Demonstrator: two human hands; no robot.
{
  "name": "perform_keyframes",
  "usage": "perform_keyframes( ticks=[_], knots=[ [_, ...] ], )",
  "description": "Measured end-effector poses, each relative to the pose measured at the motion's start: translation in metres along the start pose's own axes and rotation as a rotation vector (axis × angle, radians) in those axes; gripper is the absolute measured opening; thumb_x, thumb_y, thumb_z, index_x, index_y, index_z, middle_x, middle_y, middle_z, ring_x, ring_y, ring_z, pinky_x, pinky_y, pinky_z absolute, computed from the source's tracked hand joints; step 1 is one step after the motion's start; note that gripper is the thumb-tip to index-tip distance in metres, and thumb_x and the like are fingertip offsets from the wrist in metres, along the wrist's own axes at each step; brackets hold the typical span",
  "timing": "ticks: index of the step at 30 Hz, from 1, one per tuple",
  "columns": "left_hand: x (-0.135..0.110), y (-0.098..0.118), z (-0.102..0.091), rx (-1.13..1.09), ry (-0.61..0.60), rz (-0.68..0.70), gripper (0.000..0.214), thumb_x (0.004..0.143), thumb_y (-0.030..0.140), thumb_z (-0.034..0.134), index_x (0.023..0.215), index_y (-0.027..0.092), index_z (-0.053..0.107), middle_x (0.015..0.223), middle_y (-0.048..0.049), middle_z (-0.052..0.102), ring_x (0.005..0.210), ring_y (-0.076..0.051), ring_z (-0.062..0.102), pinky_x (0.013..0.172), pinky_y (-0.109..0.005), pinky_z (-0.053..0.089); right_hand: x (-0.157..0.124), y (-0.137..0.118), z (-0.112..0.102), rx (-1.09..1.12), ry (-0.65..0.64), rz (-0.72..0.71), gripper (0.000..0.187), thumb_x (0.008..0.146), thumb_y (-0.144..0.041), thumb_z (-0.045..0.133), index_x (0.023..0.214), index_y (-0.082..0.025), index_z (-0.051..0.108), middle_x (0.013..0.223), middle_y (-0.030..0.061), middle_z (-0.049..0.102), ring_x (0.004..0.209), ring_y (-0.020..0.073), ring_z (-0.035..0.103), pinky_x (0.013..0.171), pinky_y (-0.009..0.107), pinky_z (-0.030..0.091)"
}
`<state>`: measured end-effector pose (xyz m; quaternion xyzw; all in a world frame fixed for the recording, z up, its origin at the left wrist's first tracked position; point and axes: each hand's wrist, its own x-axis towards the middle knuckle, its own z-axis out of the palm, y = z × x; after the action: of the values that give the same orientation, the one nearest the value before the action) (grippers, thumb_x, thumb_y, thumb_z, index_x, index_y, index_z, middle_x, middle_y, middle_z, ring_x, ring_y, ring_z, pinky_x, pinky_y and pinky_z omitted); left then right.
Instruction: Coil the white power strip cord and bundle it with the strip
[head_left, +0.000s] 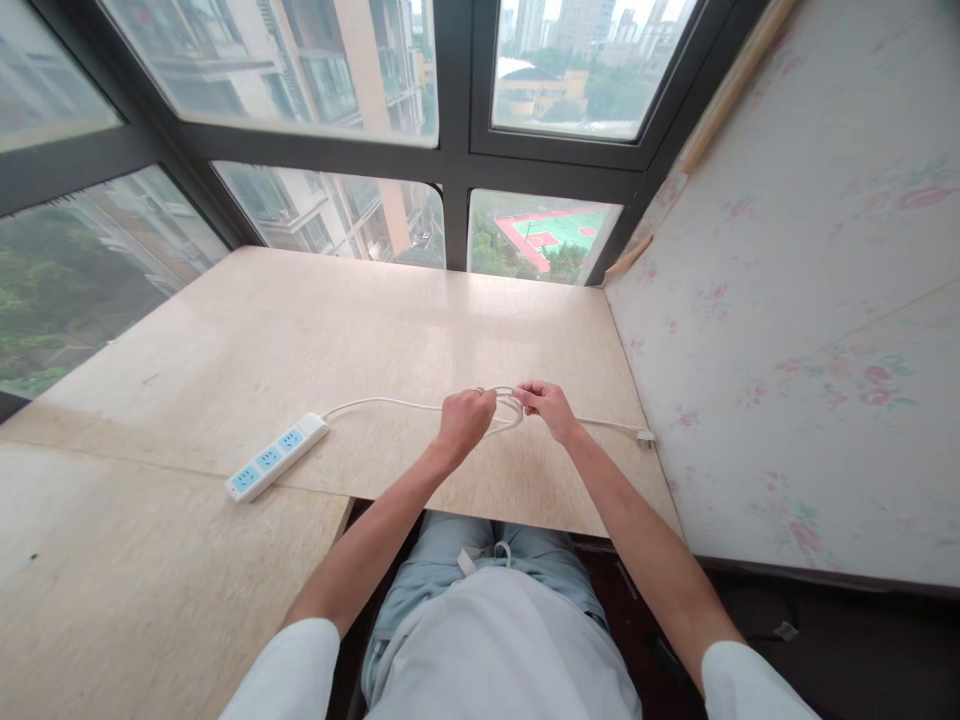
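As the head view shows it, white cord (390,402): runs from the upper right end of the power strip to the two hands, where part of it is gathered in a small coil of loops; beyond them it goes on, farther right of the strip, to its plug.
Power strip (277,458): white, with three blue socket faces, lying at a slant on the tabletop (360,330), face up.
Left hand (467,420): right of the power strip, fingers curled closed in a fist around the near side of the coil; how many strands lie inside cannot be told.
Right hand (549,407): farther right of the power strip than the left one, thumb and fingers drawn together in a pinch on the coil's other side; the exact fingertip contact is too small to make out.
Plug (645,438): far right of the power strip, near the floral wall (810,300); whether the two touch cannot be told.
Window frame (454,160): dark, beyond the power strip, with buildings, trees and a red-and-green court (555,235) outside.
Clothing: white shirt (510,640) and light-blue legwear (442,560), below and right of the power strip.
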<state>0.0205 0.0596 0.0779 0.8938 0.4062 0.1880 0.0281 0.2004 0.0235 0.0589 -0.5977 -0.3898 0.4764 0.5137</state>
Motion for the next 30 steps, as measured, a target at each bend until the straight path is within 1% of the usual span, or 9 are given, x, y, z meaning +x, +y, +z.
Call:
perform_keyframes(
  ticks=[6,9,13,16,21,23,25,27,30],
  knots=[
    [-0.011,-0.023,-0.006,-0.072,0.181,0.048,0.026,0.091,0.022,0.047,0.075,0.020,0.068,0.060,-0.0029,0.062,0.055,-0.013,0.055,0.053,-0.025,0.031,0.009,0.010,-0.003,0.008,0.099,0.018,0.035,0.060,-0.048,0.075,0.071,-0.017,0.066,0.056,-0.0049,0.052,0.047,0.0069,0.042,0.049,0.022,0.039],
    [-0.025,-0.042,-0.011,-0.088,0.297,0.000,0.022,0.089,0.025,0.050,0.077,0.022,0.069,0.056,0.0003,0.061,0.053,-0.011,0.054,0.054,-0.024,0.033,0.009,0.014,-0.010,-0.032,0.158,-0.001,0.035,0.061,-0.049,0.073,0.071,-0.017,0.066,0.055,-0.0046,0.052,0.046,0.0069,0.042,0.047,0.022,0.038],
    [-0.052,-0.070,-0.013,-0.154,0.477,-0.306,0.017,0.085,0.030,0.056,0.082,0.020,0.070,0.053,0.0023,0.060,0.050,-0.011,0.054,0.057,-0.023,0.038,0.006,0.020,-0.015,-0.086,0.208,-0.022,0.031,0.065,-0.047,0.069,0.071,-0.017,0.064,0.052,-0.0044,0.051,0.044,0.0072,0.041,0.043,0.021,0.037],
    [-0.070,-0.087,-0.008,-0.275,0.546,-0.570,0.019,0.083,0.033,0.059,0.085,0.018,0.069,0.056,0.0021,0.062,0.051,-0.012,0.056,0.059,-0.024,0.041,0.004,0.024,-0.012,-0.111,0.235,-0.015,0.031,0.069,-0.047,0.066,0.075,-0.017,0.062,0.050,-0.0043,0.051,0.042,0.0087,0.045,0.038,0.020,0.037],
    [-0.082,-0.100,-0.001,-0.357,0.389,-0.761,0.017,0.079,0.033,0.061,0.088,0.020,0.068,0.064,0.0004,0.066,0.059,-0.017,0.062,0.063,-0.027,0.044,0.003,0.024,-0.004,-0.184,0.214,0.004,0.027,0.074,-0.047,0.060,0.078,-0.020,0.054,0.053,-0.0049,0.055,0.038,0.0095,0.051,0.035,0.019,0.040],
    [-0.080,-0.095,-0.005,-0.337,0.370,-0.738,0.020,0.077,0.031,0.062,0.093,0.020,0.066,0.068,0.0003,0.066,0.059,-0.017,0.060,0.061,-0.028,0.044,0.004,0.023,-0.003,-0.222,0.187,0.017,0.026,0.077,-0.046,0.056,0.078,-0.021,0.051,0.058,-0.0042,0.060,0.036,0.0088,0.052,0.034,0.018,0.040],
    [-0.074,-0.081,-0.014,-0.293,0.442,-0.622,0.027,0.077,0.029,0.063,0.102,0.019,0.064,0.074,-0.0009,0.065,0.059,-0.016,0.057,0.060,-0.028,0.044,0.005,0.022,-0.004,-0.248,0.175,0.011,0.024,0.078,-0.045,0.056,0.078,-0.021,0.051,0.062,-0.0023,0.063,0.036,0.0087,0.054,0.035,0.018,0.042],
    [-0.062,-0.060,-0.023,-0.251,0.511,-0.419,0.029,0.080,0.026,0.062,0.108,0.018,0.063,0.083,-0.0041,0.063,0.065,-0.016,0.056,0.064,-0.029,0.045,0.005,0.021,-0.006,-0.271,0.179,-0.008,0.022,0.079,-0.042,0.057,0.077,-0.020,0.052,0.061,-0.0010,0.065,0.038,0.0096,0.056,0.038,0.019,0.045],
    [-0.033,-0.021,-0.031,-0.229,0.441,-0.066,0.024,0.086,0.024,0.059,0.108,0.020,0.065,0.095,-0.0080,0.063,0.083,-0.020,0.059,0.076,-0.031,0.046,0.004,0.019,-0.007,-0.277,0.184,-0.013,0.021,0.080,-0.040,0.058,0.077,-0.019,0.055,0.053,-0.0010,0.063,0.040,0.0116,0.058,0.040,0.020,0.047]
  ],
)
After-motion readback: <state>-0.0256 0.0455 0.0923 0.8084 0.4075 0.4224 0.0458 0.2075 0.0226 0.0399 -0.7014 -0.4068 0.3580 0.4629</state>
